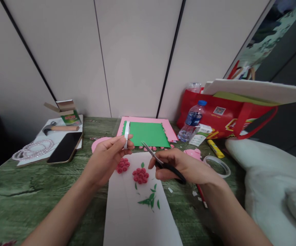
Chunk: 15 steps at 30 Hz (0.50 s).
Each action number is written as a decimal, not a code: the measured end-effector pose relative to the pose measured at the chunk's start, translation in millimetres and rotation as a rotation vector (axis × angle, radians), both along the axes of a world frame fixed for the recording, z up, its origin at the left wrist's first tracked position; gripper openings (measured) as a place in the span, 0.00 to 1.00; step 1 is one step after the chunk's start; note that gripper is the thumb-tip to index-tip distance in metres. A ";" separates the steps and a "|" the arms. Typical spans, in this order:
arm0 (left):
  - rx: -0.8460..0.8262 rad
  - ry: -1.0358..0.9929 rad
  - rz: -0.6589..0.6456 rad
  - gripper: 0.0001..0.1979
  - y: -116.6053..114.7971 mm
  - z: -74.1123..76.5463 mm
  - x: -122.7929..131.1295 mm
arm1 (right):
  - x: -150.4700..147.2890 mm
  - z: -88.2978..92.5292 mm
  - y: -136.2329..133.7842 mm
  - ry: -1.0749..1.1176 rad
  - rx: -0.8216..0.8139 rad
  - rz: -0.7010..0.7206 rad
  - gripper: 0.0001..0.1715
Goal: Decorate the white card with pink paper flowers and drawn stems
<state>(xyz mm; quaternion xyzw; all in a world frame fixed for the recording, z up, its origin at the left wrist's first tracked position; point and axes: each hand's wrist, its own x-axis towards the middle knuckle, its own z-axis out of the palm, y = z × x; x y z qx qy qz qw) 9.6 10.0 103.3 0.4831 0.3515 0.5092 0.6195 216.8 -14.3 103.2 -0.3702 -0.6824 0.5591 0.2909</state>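
My left hand pinches a narrow white strip of tape or paper and holds it upright above the table. My right hand grips black-handled scissors, blades slightly apart and pointing up-left toward the strip. Below both hands lies a white sheet with two clusters of small pink paper rolls and green paper leaves on it. A green sheet lies on pink paper just behind the hands.
On the green marbled table: a black phone, a bead string, a hammer and a small box at left; a water bottle, red bag, yellow glue stick, tape roll and white cloth at right.
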 end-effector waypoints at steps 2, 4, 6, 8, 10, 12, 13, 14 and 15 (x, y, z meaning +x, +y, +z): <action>0.002 0.008 -0.005 0.09 0.2 -1.7 -0.3 | 2.3 -3.8 3.7 -0.025 0.044 -0.098 0.09; -0.007 0.019 -0.003 0.09 0.3 -2.6 0.2 | 6.1 -8.9 8.5 -0.080 0.121 -0.226 0.13; -0.023 0.028 0.003 0.09 0.1 -2.4 1.4 | 10.8 -13.8 13.4 -0.184 0.205 -0.313 0.15; -0.030 0.028 0.004 0.09 -0.3 -1.6 3.0 | 15.1 -16.9 16.9 -0.312 0.278 -0.352 0.15; -0.036 0.028 0.002 0.09 -0.7 -0.6 4.1 | 17.6 -17.8 18.5 -0.427 0.330 -0.357 0.15; -0.040 0.030 0.007 0.09 -0.9 -0.1 4.4 | 18.2 -17.0 18.5 -0.497 0.351 -0.354 0.16; -0.041 0.032 0.010 0.09 -0.9 -0.1 4.3 | 18.1 -16.3 18.3 -0.517 0.353 -0.353 0.17; -0.041 0.035 0.011 0.08 -0.9 -0.2 4.1 | 17.8 -15.7 18.0 -0.530 0.351 -0.353 0.17; -0.039 0.038 0.008 0.08 -0.7 -0.5 3.9 | 17.5 -15.1 17.8 -0.538 0.348 -0.354 0.17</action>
